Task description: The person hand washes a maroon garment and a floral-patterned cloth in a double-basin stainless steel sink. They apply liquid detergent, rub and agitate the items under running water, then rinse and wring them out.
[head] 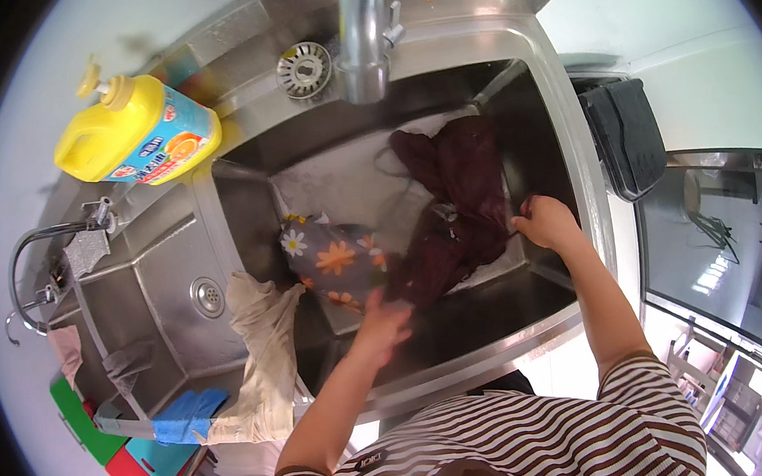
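Observation:
A wet dark maroon cloth garment (461,183) lies in the large steel sink basin (582,173). At its right edge my right hand (548,222) pinches a bit of the fabric between thumb and fingers. My left hand (383,329), blurred, is over the near side of the basin, close to the garment's lower left end; whether it holds the fabric cannot be told. Left of the garment, touching it, is a grey cloth with orange and white flowers (335,259). Some water covers the basin's floor.
A steel faucet (364,49) overhangs the far rim beside a sink strainer (304,70). At left are a yellow pump bottle (140,130), a smaller basin with a drain (209,297), a beige cloth (266,357) over the divider and a blue cloth (189,414).

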`<move>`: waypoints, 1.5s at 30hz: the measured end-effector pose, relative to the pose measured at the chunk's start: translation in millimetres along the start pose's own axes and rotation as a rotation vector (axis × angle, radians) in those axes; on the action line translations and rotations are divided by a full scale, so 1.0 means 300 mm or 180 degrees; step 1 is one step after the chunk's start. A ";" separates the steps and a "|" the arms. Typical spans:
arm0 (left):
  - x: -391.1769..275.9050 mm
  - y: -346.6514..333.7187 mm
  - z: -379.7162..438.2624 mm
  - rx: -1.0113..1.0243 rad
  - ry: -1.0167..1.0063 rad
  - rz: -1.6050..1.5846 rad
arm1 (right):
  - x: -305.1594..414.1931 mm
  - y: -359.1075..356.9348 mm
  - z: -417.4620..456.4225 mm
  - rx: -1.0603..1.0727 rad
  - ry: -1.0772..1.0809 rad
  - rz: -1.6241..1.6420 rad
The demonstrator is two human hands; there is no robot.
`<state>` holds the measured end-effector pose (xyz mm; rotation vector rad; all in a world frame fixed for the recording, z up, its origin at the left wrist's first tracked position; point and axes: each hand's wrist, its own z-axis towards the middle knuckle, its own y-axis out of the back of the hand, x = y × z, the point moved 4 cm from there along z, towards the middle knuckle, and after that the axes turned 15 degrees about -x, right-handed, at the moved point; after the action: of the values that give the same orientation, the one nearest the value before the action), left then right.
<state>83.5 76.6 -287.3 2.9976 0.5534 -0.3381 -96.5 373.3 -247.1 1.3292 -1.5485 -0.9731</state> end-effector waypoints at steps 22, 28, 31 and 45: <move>-0.146 -0.374 0.031 0.1787 -0.0488 -0.2042 | 0.476 -0.069 -0.349 0.0607 0.0919 0.2829; -0.158 -0.394 -0.051 0.0573 -0.0866 -0.1774 | 0.151 -0.246 0.099 -0.0950 -0.0357 0.1679; -0.062 -0.273 0.150 -0.0270 -0.1272 -0.1248 | 0.006 -0.300 0.127 -0.0580 -0.0629 0.0772; -0.032 -0.170 0.276 0.0778 -0.0143 -0.1778 | 0.511 -0.262 -0.360 0.1500 0.1287 0.2822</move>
<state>39.7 111.6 -367.3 2.9860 1.4407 -0.5360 20.2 207.9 -267.0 0.8713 -1.8162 0.2087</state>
